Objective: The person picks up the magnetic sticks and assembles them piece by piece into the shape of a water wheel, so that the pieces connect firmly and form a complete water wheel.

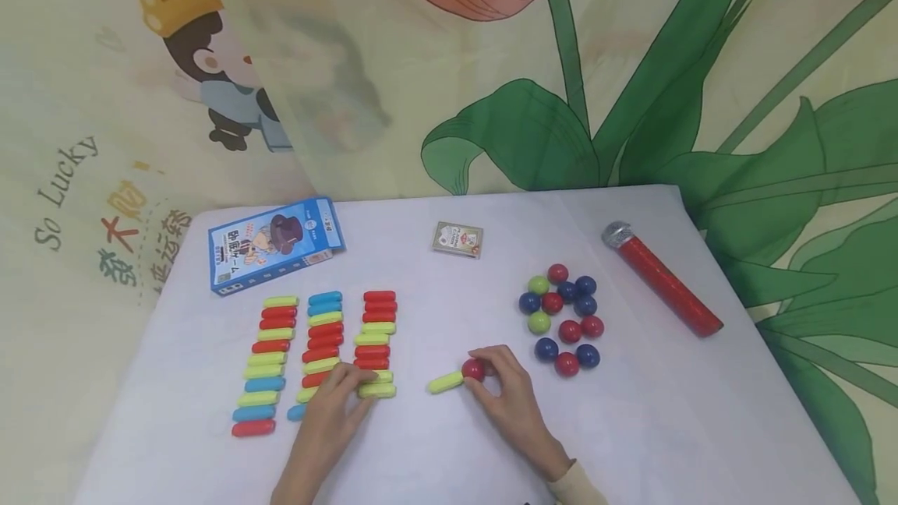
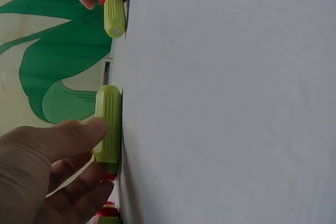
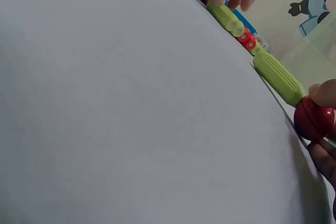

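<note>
My right hand (image 1: 510,396) pinches a dark red ball (image 1: 473,369) between thumb and fingers, close above the white table. A yellow-green magnetic rod (image 1: 445,383) extends leftward from that ball, its end against it. In the right wrist view the rod (image 3: 278,80) shows ridged sides, and the ball (image 3: 313,118) has a seam. My left hand (image 1: 335,409) is at the near end of the right-hand column of rods. Its thumb and fingers pinch the left end of the nearest yellow-green rod (image 1: 377,390), whose length shows in the left wrist view.
Three columns of red, blue and yellow-green rods (image 1: 265,346) lie at left. Red, blue and green balls (image 1: 570,330) cluster at right. Farther back are a blue box (image 1: 270,244), a small card pack (image 1: 457,239) and a red tube with a silver end (image 1: 666,280).
</note>
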`<state>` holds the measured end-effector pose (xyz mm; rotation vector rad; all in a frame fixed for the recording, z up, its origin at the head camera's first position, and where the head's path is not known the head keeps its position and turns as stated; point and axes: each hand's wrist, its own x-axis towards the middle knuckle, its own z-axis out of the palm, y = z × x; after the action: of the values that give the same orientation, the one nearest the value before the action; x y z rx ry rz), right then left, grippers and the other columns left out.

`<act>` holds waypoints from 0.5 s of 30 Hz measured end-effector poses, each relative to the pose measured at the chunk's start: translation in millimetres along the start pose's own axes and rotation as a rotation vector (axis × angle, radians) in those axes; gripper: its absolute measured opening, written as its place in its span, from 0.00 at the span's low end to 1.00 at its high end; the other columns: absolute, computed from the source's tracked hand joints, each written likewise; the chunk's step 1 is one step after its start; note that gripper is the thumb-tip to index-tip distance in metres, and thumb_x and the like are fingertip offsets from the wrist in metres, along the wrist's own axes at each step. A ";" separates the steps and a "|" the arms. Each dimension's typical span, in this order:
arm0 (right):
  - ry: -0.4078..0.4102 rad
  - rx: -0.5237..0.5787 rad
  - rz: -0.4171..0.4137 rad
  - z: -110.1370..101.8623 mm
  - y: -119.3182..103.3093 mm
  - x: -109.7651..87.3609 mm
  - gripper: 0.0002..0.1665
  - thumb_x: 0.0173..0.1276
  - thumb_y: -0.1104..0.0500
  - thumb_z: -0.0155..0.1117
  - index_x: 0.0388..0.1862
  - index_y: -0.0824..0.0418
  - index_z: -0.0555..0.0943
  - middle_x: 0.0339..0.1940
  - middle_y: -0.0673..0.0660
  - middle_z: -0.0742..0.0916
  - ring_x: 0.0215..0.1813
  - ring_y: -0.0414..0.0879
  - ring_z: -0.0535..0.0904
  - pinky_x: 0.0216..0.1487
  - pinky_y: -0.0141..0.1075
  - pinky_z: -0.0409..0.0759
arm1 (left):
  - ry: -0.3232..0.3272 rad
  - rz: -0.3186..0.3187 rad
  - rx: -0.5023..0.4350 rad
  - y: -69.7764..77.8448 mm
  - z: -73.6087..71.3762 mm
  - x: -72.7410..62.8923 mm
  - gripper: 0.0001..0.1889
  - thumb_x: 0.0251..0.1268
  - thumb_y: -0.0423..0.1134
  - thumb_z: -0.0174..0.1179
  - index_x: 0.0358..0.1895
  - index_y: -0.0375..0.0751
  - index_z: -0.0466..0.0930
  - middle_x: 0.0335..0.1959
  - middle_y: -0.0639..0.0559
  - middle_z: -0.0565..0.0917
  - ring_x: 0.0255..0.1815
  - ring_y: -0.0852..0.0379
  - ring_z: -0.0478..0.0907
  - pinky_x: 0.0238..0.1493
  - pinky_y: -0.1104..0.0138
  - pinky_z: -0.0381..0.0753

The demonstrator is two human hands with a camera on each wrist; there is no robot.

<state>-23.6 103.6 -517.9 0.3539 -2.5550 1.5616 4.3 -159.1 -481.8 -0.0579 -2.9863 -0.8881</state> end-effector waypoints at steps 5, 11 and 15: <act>-0.011 0.014 -0.020 -4.4 3.2 6.9 0.25 0.53 0.68 0.74 0.51 0.57 0.79 0.46 0.44 0.81 0.51 0.39 0.80 0.53 0.30 0.79 | -0.067 0.051 0.060 2.7 3.3 -0.5 0.21 0.47 0.35 0.74 0.47 0.51 0.81 0.41 0.59 0.78 0.45 0.61 0.77 0.46 0.64 0.83; -0.090 0.031 -0.035 -8.9 6.7 16.0 0.24 0.57 0.68 0.70 0.53 0.54 0.79 0.50 0.46 0.85 0.53 0.40 0.81 0.57 0.34 0.77 | -0.014 0.103 -0.034 15.0 8.4 1.6 0.21 0.47 0.34 0.74 0.46 0.54 0.82 0.41 0.64 0.80 0.46 0.66 0.78 0.46 0.66 0.83; -0.177 0.066 -0.019 -7.1 4.7 19.8 0.25 0.59 0.68 0.68 0.55 0.53 0.79 0.52 0.48 0.85 0.54 0.41 0.81 0.58 0.36 0.77 | 0.005 0.198 -0.078 29.9 16.2 11.1 0.20 0.49 0.34 0.73 0.46 0.53 0.81 0.40 0.63 0.79 0.44 0.66 0.77 0.46 0.68 0.82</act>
<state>-44.1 109.3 -514.2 0.5451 -2.6232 1.6808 -5.7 -124.9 -478.7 -0.3459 -2.8752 -0.9769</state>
